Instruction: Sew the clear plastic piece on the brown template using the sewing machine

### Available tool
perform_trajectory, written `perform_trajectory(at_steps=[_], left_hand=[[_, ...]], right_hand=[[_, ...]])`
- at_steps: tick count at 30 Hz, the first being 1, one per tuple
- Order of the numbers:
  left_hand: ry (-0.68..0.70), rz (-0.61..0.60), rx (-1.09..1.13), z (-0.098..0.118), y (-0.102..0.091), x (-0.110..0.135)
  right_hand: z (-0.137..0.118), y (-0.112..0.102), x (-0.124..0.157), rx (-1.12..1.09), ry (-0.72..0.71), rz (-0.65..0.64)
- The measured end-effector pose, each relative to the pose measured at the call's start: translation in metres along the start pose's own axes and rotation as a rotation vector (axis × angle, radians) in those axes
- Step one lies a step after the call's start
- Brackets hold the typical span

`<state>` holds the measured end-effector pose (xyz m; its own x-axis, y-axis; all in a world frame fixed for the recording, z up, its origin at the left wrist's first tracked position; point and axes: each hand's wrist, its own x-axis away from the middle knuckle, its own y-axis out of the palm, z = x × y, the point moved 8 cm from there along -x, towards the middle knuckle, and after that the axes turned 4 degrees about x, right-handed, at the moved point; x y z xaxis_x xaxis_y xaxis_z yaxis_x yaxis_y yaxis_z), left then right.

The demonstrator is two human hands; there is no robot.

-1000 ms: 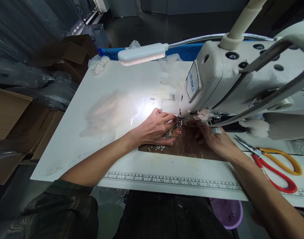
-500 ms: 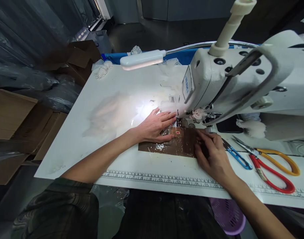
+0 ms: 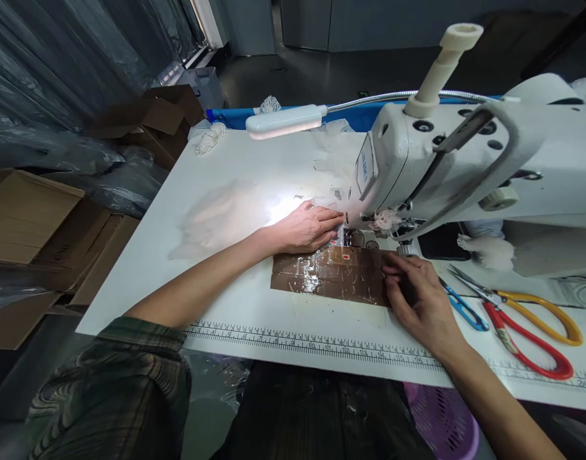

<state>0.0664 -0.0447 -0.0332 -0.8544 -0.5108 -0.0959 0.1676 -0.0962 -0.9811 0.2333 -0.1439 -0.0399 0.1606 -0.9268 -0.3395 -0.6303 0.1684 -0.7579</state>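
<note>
A white sewing machine [image 3: 417,160] stands on the white table [image 3: 216,211]. Its lamp [image 3: 284,121] lights the area left of the needle. A brown taped patch [image 3: 331,275] lies on the table in front of the presser foot [image 3: 347,237]. My left hand [image 3: 305,228] rests flat, fingers stretched toward the presser foot, touching sheer pale fabric [image 3: 335,203] there. My right hand [image 3: 420,297] lies on the right end of the brown patch, fingers bent with the tips pressed down; nothing shows in it. Blue thread snips [image 3: 460,305] lie just right of it.
Red and yellow scissors [image 3: 527,319] lie at the right. A printed ruler [image 3: 312,342] runs along the table's front edge. Cardboard boxes [image 3: 43,236] and plastic sheeting stand to the left. A purple basket [image 3: 446,421] sits under the table. Sheer fabric [image 3: 216,217] lies on the table's left.
My right hand drew back from under the machine head to the right end of the brown patch, uncovering the blue snips. My left hand slid up off the patch toward the presser foot.
</note>
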Motion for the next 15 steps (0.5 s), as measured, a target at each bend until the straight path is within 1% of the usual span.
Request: perform_trajectory(at_steps=[4,7,9,11,13,14,15], left_hand=[[-0.008,0.010,0.030,-0.001,0.000,0.003],[-0.029,0.020,0.034,-0.003,-0.001,0.004],[-0.030,0.031,0.016,-0.004,-0.003,0.002],[-0.045,0.040,-0.018,-0.006,-0.005,-0.003],[-0.120,0.049,-0.077,-0.014,-0.007,-0.011],[-0.176,0.055,-0.111,-0.020,-0.009,-0.014],[-0.230,0.061,-0.144,-0.026,-0.011,-0.017]], right_hand=[[0.002,0.002,0.001,-0.005,0.025,-0.008],[0.007,0.003,0.004,-0.066,0.091,-0.026],[0.015,0.003,0.003,-0.177,0.185,-0.048],[0.029,0.004,-0.001,-0.336,0.342,-0.077],[0.043,0.006,-0.011,-0.473,0.514,-0.121],[0.049,0.006,-0.019,-0.502,0.572,-0.127],[0.050,0.008,-0.031,-0.526,0.590,-0.158]])
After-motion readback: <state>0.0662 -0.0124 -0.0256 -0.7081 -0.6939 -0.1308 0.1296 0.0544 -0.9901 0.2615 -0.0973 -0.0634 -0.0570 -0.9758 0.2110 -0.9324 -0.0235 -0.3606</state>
